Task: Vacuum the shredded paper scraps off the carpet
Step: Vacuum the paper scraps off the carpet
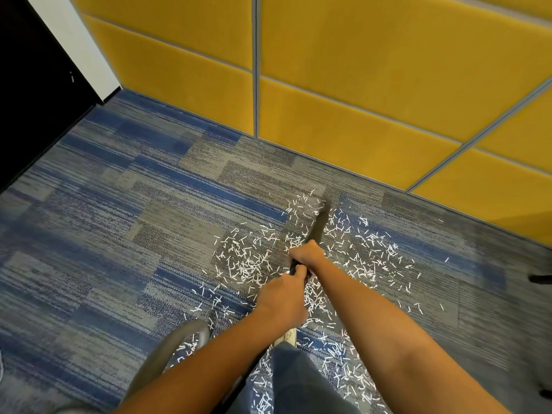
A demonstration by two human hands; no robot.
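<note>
White shredded paper scraps point(248, 261) lie scattered over the blue and grey carpet point(119, 222), from near the yellow wall back to my feet. A dark vacuum wand point(317, 227) slants forward across the scraps, its tip near the far edge of the pile. My right hand point(307, 254) grips the wand further along. My left hand point(282, 297) grips it just behind. A grey vacuum hose point(167, 351) curves along the floor at the lower left.
Yellow padded wall panels point(358, 85) close off the far side. A dark door or cabinet point(33, 85) stands at the upper left. Black chair-base pieces point(540, 278) show at the right edge. My shoe point(288, 337) stands among the scraps.
</note>
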